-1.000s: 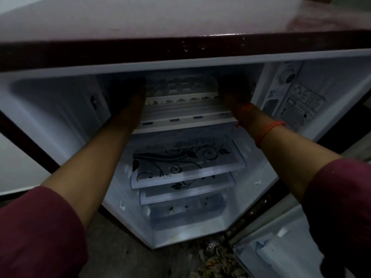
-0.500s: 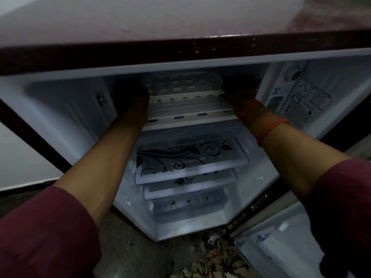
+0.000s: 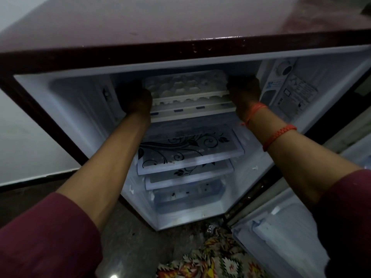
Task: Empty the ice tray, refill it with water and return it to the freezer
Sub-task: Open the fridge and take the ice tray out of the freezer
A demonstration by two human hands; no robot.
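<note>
The ice tray (image 3: pixel 185 86) sits at the mouth of the freezer compartment (image 3: pixel 180 72) at the top of the open fridge (image 3: pixel 84 101), its near edge just above the compartment's white front ledge (image 3: pixel 192 110). Its pale cells show rounded shapes — whether ice or water cannot be told in the dim light. The left hand (image 3: pixel 136 99) grips the tray's left end and the right hand (image 3: pixel 244 91) its right end; both hands are in deep shadow, so how the fingers lie cannot be told beyond that they close on the tray's ends. Two orange bands (image 3: pixel 279 135) circle the right wrist, and maroon sleeves (image 3: pixel 46 237) cover both upper forearms. Below the tray lie glass shelves with a black floral print (image 3: pixel 186 149). A patterned cloth (image 3: pixel 212 257) lies on the floor in front of the fridge.
</note>
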